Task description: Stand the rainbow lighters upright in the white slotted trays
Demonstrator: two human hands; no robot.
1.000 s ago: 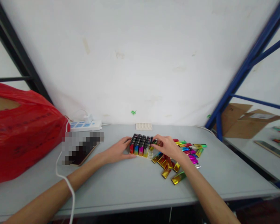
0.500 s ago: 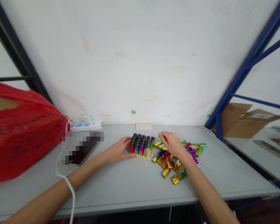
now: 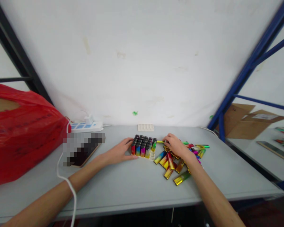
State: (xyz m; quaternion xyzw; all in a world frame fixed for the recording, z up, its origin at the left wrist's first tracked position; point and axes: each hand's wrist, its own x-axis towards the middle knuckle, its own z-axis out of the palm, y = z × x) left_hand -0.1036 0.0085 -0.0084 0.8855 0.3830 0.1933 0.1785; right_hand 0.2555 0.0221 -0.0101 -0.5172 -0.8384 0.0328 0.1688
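Since a second ago the right hand point(image 3: 176, 145) has come off the tray of lighters point(image 3: 144, 148) and dropped onto the loose pile of lighters point(image 3: 180, 157) just right of it; the left hand point(image 3: 119, 153) hasn't budged.

Going near to far from the tray: closest to the camera a white cable point(image 3: 69, 186) crosses the left forearm on the grey table point(image 3: 132, 186). Both forearms run up from the bottom edge toward the tray. Left hand lies flat and open, palm down, fingers pressed against the tray's left side, looks like it's just bracing the tray so it doesn't slide. It isn't gripping anything. Right hand is palm down, fingers curled onto the pile's near-tray end; there's a yellow-green lighter point(image 3: 160, 142) poking out at its fingertips, but I can't tell if it's actually pinched or only touched.

The tray's lighters stand upright in rows, black caps up, while the pile ones lie flat every which way.

Left of the tray sits a phone point(image 3: 81, 154), further left a red bag point(image 3: 21, 132). Behind the tray, by the wall, an empty white tray point(image 3: 146, 127) and a power strip point(image 3: 86, 126).
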